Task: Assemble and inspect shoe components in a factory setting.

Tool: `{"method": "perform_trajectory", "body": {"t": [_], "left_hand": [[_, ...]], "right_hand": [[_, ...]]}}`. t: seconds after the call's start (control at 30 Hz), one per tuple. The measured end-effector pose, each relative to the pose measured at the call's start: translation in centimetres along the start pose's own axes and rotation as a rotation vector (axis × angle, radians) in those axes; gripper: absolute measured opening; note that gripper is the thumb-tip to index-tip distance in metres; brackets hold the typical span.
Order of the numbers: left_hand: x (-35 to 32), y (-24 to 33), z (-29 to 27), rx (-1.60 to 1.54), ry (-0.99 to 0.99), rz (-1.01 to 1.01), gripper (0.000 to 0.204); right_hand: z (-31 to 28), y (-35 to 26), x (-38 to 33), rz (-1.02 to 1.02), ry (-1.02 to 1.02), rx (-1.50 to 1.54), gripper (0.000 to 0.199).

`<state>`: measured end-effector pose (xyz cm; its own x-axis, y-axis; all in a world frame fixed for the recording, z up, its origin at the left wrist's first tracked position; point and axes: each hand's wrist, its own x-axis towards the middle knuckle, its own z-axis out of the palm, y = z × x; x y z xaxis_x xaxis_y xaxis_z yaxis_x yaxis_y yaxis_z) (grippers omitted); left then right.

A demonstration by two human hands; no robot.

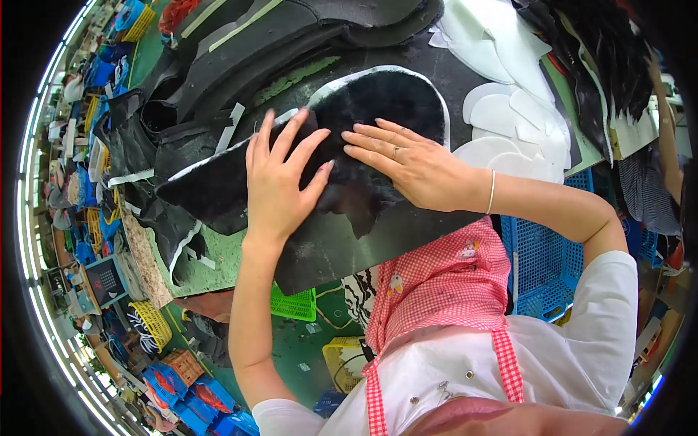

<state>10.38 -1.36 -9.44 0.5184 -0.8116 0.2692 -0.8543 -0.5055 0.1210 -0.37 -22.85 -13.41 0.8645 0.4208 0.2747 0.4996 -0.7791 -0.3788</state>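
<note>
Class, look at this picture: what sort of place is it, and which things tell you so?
Probably a factory workshop. Both hands, left hand and right hand, press a black fuzzy cut piece; stacked white cut pieces and plastic crates surround the bench.

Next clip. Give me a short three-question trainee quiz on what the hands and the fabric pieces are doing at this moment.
1. True or false: both hands lie flat, fingers spread, on the black fuzzy piece.
2. Which hand wears a ring and a thin bracelet? A) left hand B) right hand C) neither
3. Fill in: the stack of pale cut pieces lies to the person's ____ of the black piece.

Key
1. True: both palms press down on it, neither hand closed around anything.
2. B: ring on a finger, bracelet at the wrist.
3. Right, on the green table.
</note>
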Motion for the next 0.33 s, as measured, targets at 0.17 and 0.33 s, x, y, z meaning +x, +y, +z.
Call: {"method": "perform_trajectory", "body": {"t": [0.17,0.33], "left_hand": [[-1.8,1.1,0.8,0.075,-0.111,-0.120,0.044],[-1.5,2.1,0.3,0.281,-0.190,-0.086,0.056]], "right_hand": [[0.0,2.8,1.6,0.106,0.164,-0.159,0.059],[0.4,9.0,5.5,0.251,0.178,-0.257,0.074]]}}
